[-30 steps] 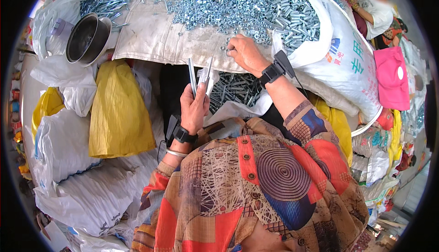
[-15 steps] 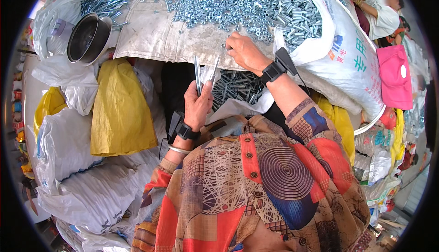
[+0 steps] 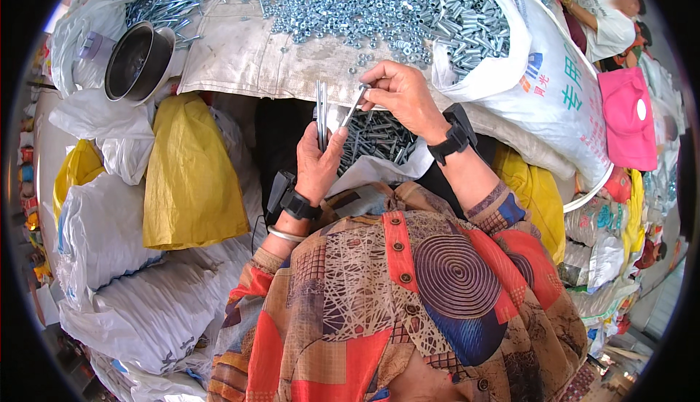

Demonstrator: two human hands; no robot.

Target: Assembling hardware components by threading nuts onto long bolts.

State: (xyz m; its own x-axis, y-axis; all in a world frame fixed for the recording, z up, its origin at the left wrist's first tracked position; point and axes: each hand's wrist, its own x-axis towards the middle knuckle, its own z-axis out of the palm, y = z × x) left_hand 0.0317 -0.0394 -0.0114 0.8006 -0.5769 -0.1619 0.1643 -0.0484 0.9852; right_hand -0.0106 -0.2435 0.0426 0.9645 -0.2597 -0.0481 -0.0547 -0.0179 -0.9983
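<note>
Head view: right hand (image 3: 410, 100) has come off the canvas sheet (image 3: 237, 67), now pinching the tip of a steel bolt (image 3: 354, 107); left hand (image 3: 316, 169) grips its lower end plus metal rods (image 3: 324, 118) (fingertip detail too small). Work's now between both hands.

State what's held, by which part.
The left hand holds metal rods by their lower ends; the right hand touches one tilted rod at its top.

Rods (image 3: 324, 114) silver; shirt (image 3: 351, 274) red-brown-blue patchwork; sack (image 3: 191, 183) yellow; pan (image 3: 127, 67) black.
</note>
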